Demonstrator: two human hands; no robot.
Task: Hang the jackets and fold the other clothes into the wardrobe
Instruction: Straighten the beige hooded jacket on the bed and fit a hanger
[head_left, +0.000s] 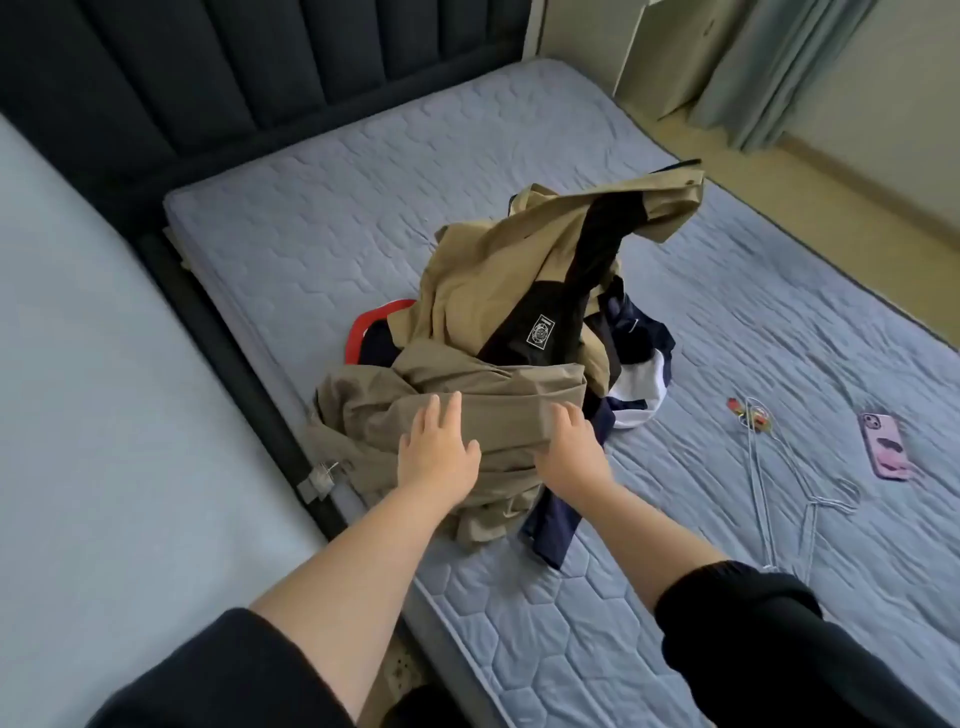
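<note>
Left hand (439, 449): flat, fingers spread wide, pressing on the tan garment (452, 400) at the heap's near side
Right hand (571, 449): on the same garment, fingers bent down into a fold; thumb hidden, so cannot tell whether it grips
Heap: tan jacket with black panel (519, 260) draped on top; navy-and-white garment (636, 364) beneath it; something red (358, 332) under the far side; all close to the bed's left edge
Risk, tangle: the pieces overlap, so lifting one would likely drag the others, perhaps over the left edge
Risk, hangers: wire hangers (779, 467) lie toward the right edge, seemingly crossed; they may snag each other or the fabric
Risk, phone: pink phone (885, 447) near the right edge; a swung sleeve could sweep it off
Surface: bed (311, 208), quilted blue-grey cover, soft; folds pressed here may come out uneven
Room: dark padded headboard (208, 78) at the far end; pale second mattress (78, 364) past the left edge; curtain (779, 67) and pale floor (831, 208) beyond the right
</note>
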